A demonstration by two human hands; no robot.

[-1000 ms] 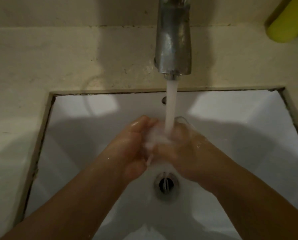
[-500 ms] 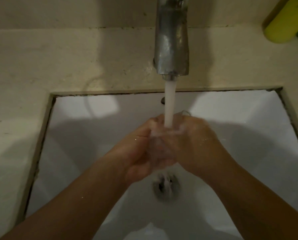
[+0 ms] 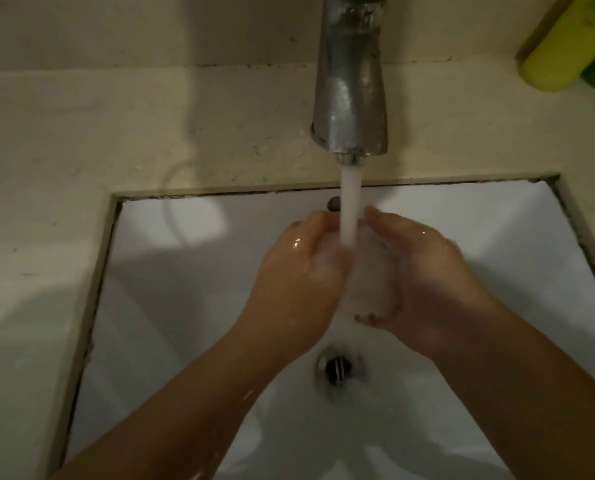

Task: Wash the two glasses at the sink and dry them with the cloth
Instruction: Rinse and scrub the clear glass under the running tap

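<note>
Both wet hands, the left hand (image 3: 294,271) and right hand (image 3: 427,275), cup a clear glass (image 3: 370,278) between them over the white sink (image 3: 171,306), above the drain (image 3: 337,368). Water (image 3: 350,209) from the metal tap (image 3: 349,81) pours onto the glass, blurring it to a pale, foamy shape.

- You're at a home washbasin: a white sink (image 3: 171,306) set into a cream counter (image 3: 81,133), chrome tap (image 3: 349,81) running.
- At the counter's far right corner you see a yellow-green bottle (image 3: 562,43), toiletry-like, suggesting a bathroom.
</note>
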